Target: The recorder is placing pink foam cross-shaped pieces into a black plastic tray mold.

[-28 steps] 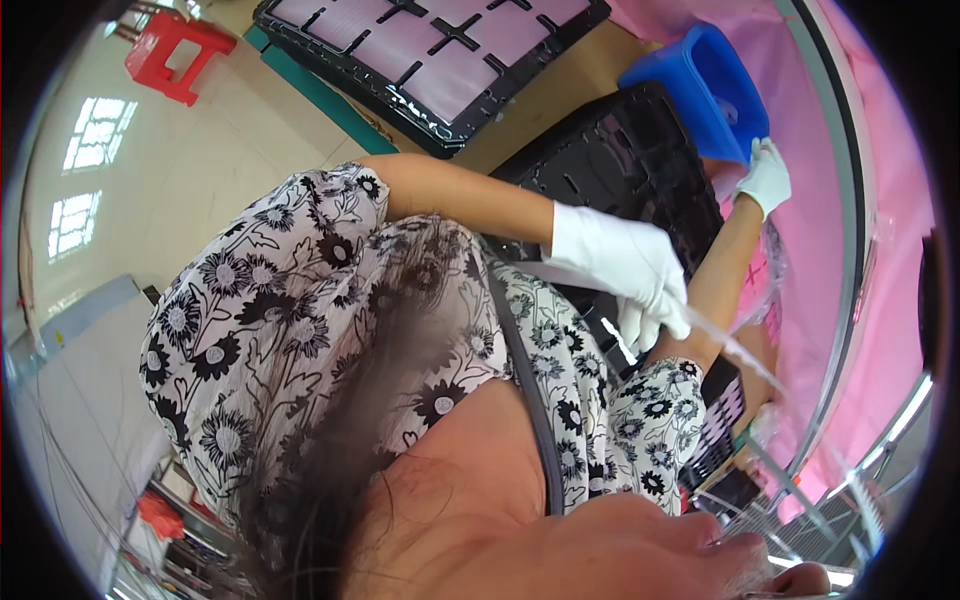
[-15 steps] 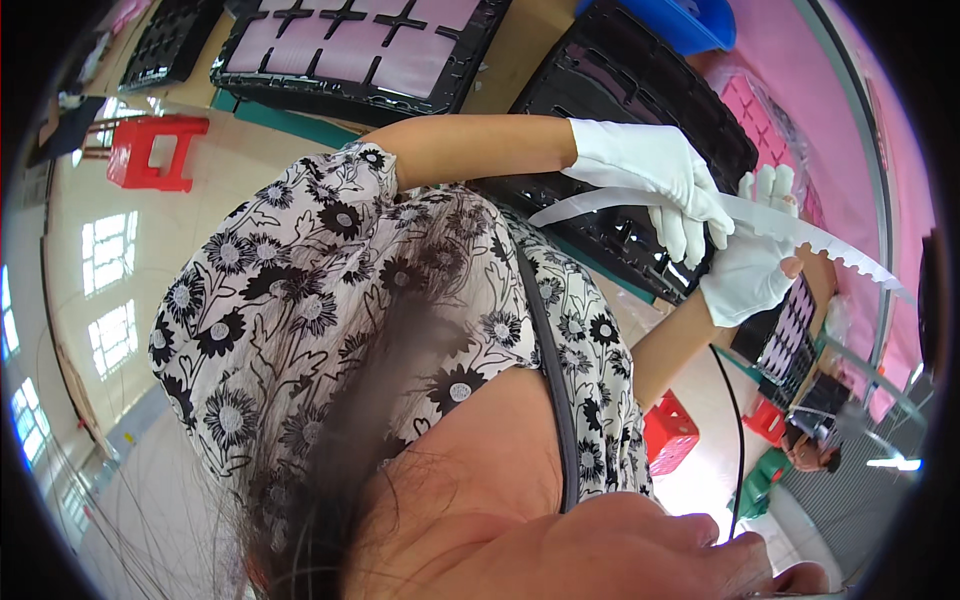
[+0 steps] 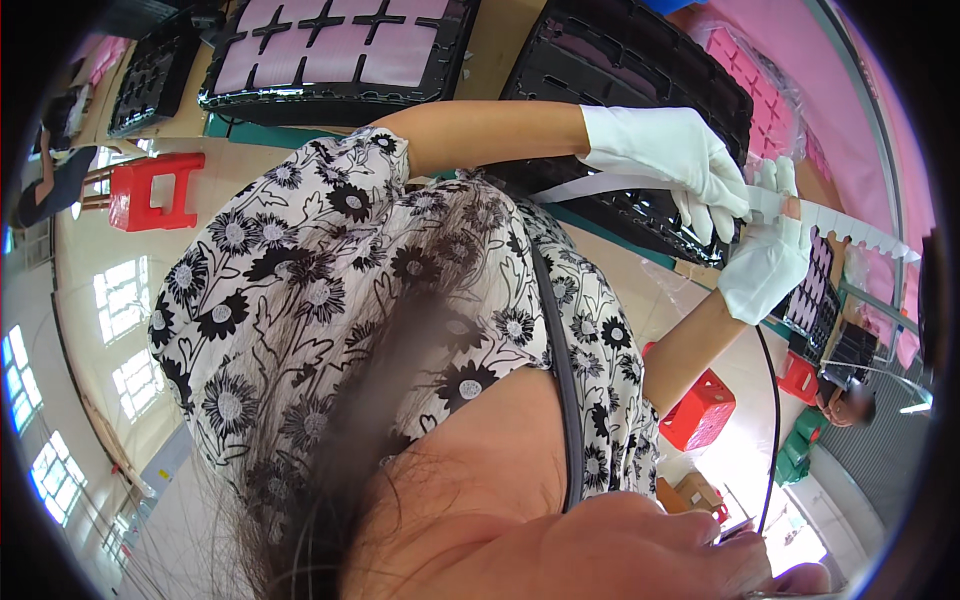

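Note:
A long, thin white strip [image 3: 850, 228] with a notched edge runs slantwise across the front of my body, its far end reaching toward the right. My white-gloved left hand [image 3: 665, 155] pinches it near the middle, fingers bent over it. Just beyond, my white-gloved right hand [image 3: 765, 270] grips the strip too, with a bare thumb tip pressing on its face. Beneath my hands lies a large black moulded tray [image 3: 620, 75]; part of it is hidden by the left hand and forearm.
Another black tray [image 3: 425, 85] with pinkish panels lies to the left. Pink moulded sheet [image 3: 745, 75] in clear plastic is beyond. Red stools stand left [image 3: 155, 190] and right [image 3: 700, 412]. One person [image 3: 60, 180] is at far left, another [image 3: 848, 402] at far right.
Both hands have shifted slightly rightward along with the strip. The right hand's fingers, spread before, have closed around it beside the left hand.

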A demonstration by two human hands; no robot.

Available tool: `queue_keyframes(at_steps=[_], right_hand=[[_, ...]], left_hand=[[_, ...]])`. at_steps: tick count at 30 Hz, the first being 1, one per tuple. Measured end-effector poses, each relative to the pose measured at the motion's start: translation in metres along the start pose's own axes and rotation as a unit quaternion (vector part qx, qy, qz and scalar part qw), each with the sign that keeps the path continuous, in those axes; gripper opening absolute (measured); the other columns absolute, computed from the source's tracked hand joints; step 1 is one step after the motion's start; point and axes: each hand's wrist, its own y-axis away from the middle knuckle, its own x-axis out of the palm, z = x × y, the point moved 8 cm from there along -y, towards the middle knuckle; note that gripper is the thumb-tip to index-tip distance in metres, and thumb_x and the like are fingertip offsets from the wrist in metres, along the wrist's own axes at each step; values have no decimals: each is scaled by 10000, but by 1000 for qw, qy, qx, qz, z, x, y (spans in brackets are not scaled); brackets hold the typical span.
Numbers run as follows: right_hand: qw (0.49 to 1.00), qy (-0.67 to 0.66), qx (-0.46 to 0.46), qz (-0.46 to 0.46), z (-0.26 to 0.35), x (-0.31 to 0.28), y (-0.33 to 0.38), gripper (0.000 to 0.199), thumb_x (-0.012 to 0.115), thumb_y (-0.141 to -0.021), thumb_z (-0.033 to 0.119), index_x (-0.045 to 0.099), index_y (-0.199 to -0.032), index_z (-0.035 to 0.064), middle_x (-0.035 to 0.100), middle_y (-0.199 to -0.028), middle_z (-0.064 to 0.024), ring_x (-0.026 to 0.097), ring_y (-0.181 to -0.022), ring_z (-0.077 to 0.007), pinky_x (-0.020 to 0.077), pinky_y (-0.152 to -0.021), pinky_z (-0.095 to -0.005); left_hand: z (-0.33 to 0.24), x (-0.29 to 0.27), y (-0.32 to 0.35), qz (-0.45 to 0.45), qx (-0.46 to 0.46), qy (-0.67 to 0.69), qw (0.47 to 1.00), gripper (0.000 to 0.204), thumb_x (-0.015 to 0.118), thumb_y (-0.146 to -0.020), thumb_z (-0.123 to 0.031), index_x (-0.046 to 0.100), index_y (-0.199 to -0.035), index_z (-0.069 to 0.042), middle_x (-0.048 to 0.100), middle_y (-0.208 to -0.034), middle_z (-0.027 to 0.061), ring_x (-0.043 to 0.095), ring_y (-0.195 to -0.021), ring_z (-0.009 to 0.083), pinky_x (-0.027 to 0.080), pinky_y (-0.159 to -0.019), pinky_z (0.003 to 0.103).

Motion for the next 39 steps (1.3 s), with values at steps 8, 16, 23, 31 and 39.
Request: queue_keyframes(at_steps=[8, 16, 23, 31, 39], right_hand=[[863, 322, -316, -227, 48, -32, 52, 230, 615, -793, -36, 608, -1021, -68, 637, -996, -129, 607, -868, -189, 480, -767, -280], [759, 543, -357, 43, 37, 21, 54, 117, 693, -758, 44, 675, -869, 15, 637, -811, -101, 599, -689, -189, 472, -614, -282], [761, 554, -329, 70, 31, 24, 49, 104, 680, -772, 72, 672, -868, 30, 639, -814, -92, 605, -698, -200, 476, -624, -285], [731, 586, -336, 101, 33, 33, 48, 129, 687, -764, 90, 672, -885, 48, 644, -813, -86, 613, -710, -213, 480, -639, -296], [683, 618, -353, 162, 36, 42, 47, 141, 695, -747, 127, 673, -874, 69, 653, -823, -85, 628, -724, -236, 494, -648, -311]], left_hand=[[5, -2, 5, -12, 22, -3, 1000, 277, 607, -869, -181, 614, -1061, 18, 664, -945, 114, 662, -752, 156, 512, -656, 224], [6, -6, 7, -33, 79, -60, 995, 286, 575, -883, -141, 592, -1128, 6, 656, -1001, 114, 668, -755, 169, 511, -654, 226], [1, -4, 11, -19, 115, -112, 987, 322, 550, -856, -32, 569, -1177, -6, 652, -1034, 117, 668, -784, 176, 498, -660, 246], [2, -9, 14, 3, 157, -173, 972, 407, 488, -841, -9, 541, -1230, -113, 654, -1043, 107, 676, -798, 190, 517, -747, 273], [-8, -6, 16, 35, 210, -270, 939, 486, 461, -752, 49, 560, -1204, -100, 655, -1030, 123, 678, -788, 203, 519, -744, 282]])
